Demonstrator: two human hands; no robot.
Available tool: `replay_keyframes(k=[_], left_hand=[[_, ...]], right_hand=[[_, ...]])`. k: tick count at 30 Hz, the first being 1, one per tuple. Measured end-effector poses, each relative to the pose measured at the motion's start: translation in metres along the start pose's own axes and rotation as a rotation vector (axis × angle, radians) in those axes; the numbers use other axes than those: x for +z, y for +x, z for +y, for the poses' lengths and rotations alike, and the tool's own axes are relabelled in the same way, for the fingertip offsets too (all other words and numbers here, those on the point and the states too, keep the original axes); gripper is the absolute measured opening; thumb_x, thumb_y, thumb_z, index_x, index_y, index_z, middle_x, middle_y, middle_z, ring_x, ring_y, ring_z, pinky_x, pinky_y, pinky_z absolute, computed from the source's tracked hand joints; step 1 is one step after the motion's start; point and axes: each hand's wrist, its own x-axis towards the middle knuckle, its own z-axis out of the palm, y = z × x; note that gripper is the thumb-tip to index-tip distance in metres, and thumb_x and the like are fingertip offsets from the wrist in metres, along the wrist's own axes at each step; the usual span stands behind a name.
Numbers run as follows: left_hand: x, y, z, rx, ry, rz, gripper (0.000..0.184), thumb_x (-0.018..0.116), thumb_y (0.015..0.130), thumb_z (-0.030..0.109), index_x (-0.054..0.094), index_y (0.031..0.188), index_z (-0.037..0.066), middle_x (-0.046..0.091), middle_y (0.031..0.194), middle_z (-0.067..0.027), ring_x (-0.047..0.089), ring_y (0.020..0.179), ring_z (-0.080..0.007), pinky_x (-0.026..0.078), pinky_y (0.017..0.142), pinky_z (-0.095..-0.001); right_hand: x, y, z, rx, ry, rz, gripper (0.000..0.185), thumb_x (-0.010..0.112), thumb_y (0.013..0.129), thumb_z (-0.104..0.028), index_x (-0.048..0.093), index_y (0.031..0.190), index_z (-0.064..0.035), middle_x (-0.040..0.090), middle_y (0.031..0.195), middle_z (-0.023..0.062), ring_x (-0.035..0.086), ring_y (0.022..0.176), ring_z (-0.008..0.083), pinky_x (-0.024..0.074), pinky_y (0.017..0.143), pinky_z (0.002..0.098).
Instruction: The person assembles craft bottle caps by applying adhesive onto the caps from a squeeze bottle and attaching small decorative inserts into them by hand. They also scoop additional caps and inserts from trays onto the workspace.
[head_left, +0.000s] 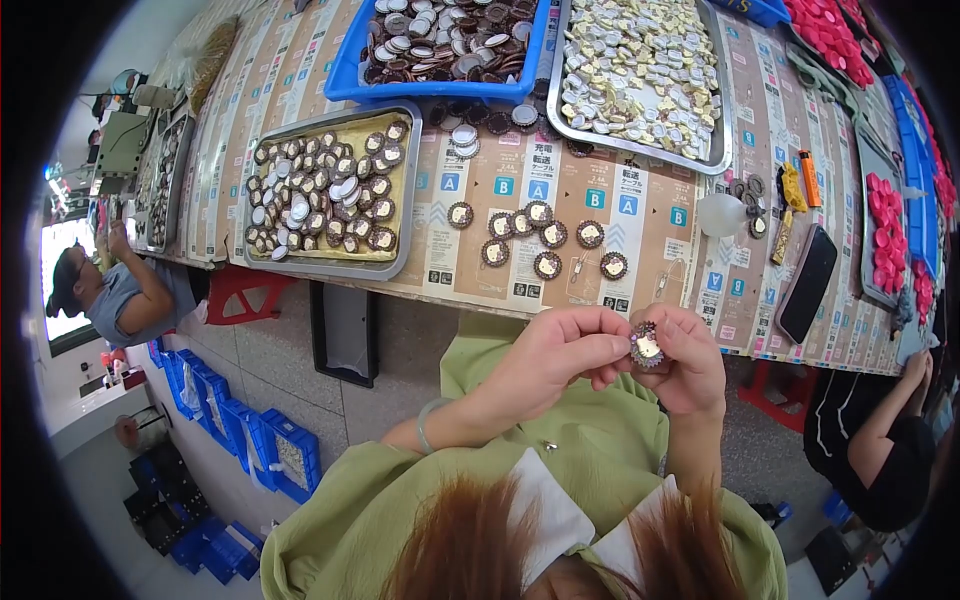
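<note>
Just off the table's front edge, a small brown scalloped round piece (647,346) with a cream figure on its face is held between my fingertips. My right hand (688,362) pinches it from the right with thumb and fingers. From the left, my left hand (562,352) has thumb and forefinger pressed together at its edge. Several similar scalloped pieces (548,264) lie loose on the table, faces up. To their left, a metal tray (398,250) with a yellowish lining holds many more, some showing whitish discs.
A blue bin (340,88) of brown scalloped parts and a metal tray (716,160) of small cream pieces stand behind. A phone (806,284), a white round bottle (720,215) and an orange lighter (809,178) lie right. People sit at left (135,290) and right (880,450).
</note>
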Motion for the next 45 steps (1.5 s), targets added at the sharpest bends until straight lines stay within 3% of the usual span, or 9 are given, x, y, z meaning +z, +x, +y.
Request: replay_keyframes(k=[18, 24, 26, 28, 30, 33, 37, 39, 45], left_hand=[[0.000, 0.000, 0.000, 0.094, 0.133, 0.000, 0.013, 0.053, 0.082, 0.011, 0.054, 0.089, 0.000, 0.053, 0.074, 0.0008, 0.049, 0.066, -0.0054, 0.039, 0.060, -0.0181], [-0.025, 0.014, 0.006, 0.414, 0.975, 0.240, 0.021, 0.052, 0.083, 0.016, 0.054, 0.096, 0.000, 0.055, 0.088, -0.0072, 0.052, 0.083, -0.0159, 0.041, 0.075, -0.0278], [-0.042, 0.024, 0.002, 0.771, 1.503, 0.688, 0.033, 0.057, 0.080, 0.027, 0.052, 0.103, 0.005, 0.048, 0.108, -0.0148, 0.045, 0.100, -0.0284, 0.034, 0.085, -0.0408], [-0.059, 0.034, 0.002, 0.782, 1.652, 0.824, 0.041, 0.057, 0.079, 0.031, 0.048, 0.110, 0.006, 0.042, 0.115, -0.0162, 0.037, 0.109, -0.0315, 0.027, 0.089, -0.0466], [-0.077, 0.042, 0.002, 0.699, 1.810, 0.964, 0.066, 0.057, 0.075, 0.045, 0.035, 0.127, 0.011, 0.032, 0.127, -0.0197, 0.022, 0.122, -0.0385, 0.017, 0.092, -0.0596], [-0.081, 0.046, -0.001, 0.574, 1.923, 0.834, 0.075, 0.060, 0.071, 0.049, 0.030, 0.131, 0.014, 0.026, 0.132, -0.0184, 0.017, 0.125, -0.0363, 0.012, 0.095, -0.0595], [-0.078, 0.052, 0.003, 0.775, 1.989, 0.617, 0.077, 0.058, 0.065, 0.057, 0.037, 0.127, 0.016, 0.034, 0.126, -0.0186, 0.028, 0.119, -0.0353, 0.012, 0.096, -0.0585], [-0.081, 0.053, 0.009, 0.880, 1.996, 0.591, 0.067, 0.061, 0.066, 0.051, 0.045, 0.120, 0.016, 0.040, 0.120, -0.0141, 0.036, 0.113, -0.0294, 0.017, 0.095, -0.0530], [-0.096, 0.058, 0.022, 0.999, 1.931, 0.303, 0.036, 0.066, 0.066, 0.036, 0.055, 0.094, 0.014, 0.048, 0.093, -0.0050, 0.046, 0.091, -0.0204, 0.032, 0.082, -0.0402]], right_hand=[[-0.002, 0.002, 0.008, 0.036, 0.147, -0.085, 0.019, 0.051, 0.085, -0.020, 0.051, 0.086, -0.0010, 0.048, 0.070, 0.0019, 0.031, 0.048, 0.0034, 0.0222, 0.041, 0.0176], [-0.017, 0.008, 0.002, -0.193, 0.138, 0.116, 0.002, 0.050, 0.079, -0.007, 0.047, 0.080, -0.0069, 0.056, 0.086, 0.0117, 0.053, 0.061, 0.0162, 0.0489, 0.048, 0.0264], [-0.027, 0.009, 0.000, -0.181, 0.103, 0.203, 0.005, 0.052, 0.079, -0.007, 0.048, 0.082, -0.0062, 0.056, 0.084, 0.0101, 0.053, 0.060, 0.0159, 0.0468, 0.048, 0.0251], [-0.038, 0.014, 0.004, -0.169, 0.067, 0.284, 0.008, 0.053, 0.078, -0.008, 0.049, 0.084, -0.0055, 0.056, 0.081, 0.0084, 0.052, 0.059, 0.0155, 0.0446, 0.048, 0.0238], [-0.045, 0.022, 0.009, -0.268, -0.706, 0.488, 0.021, 0.058, 0.077, -0.013, 0.050, 0.093, -0.0026, 0.054, 0.072, 0.0065, 0.050, 0.057, 0.0161, 0.0412, 0.049, 0.0255], [-0.027, 0.037, 0.011, -0.364, -1.436, 0.565, 0.035, 0.063, 0.075, -0.019, 0.050, 0.103, -0.0021, 0.049, 0.063, 0.0059, 0.047, 0.056, 0.0170, 0.0385, 0.050, 0.0282], [-0.013, 0.065, 0.019, -0.664, -1.873, 0.572, 0.052, 0.065, 0.071, -0.032, 0.046, 0.113, -0.0077, 0.051, 0.077, 0.0081, 0.053, 0.065, 0.0225, 0.0427, 0.051, 0.0331], [-0.006, 0.071, 0.015, -0.548, -2.002, 0.512, 0.053, 0.063, 0.071, -0.035, 0.044, 0.113, -0.0073, 0.050, 0.082, 0.0080, 0.054, 0.068, 0.0231, 0.0442, 0.052, 0.0342], [-0.017, 0.081, 0.020, -0.723, -2.142, 0.410, 0.035, 0.061, 0.074, -0.032, 0.047, 0.091, -0.0056, 0.047, 0.076, 0.0068, 0.053, 0.068, 0.0214, 0.0436, 0.050, 0.0327]])
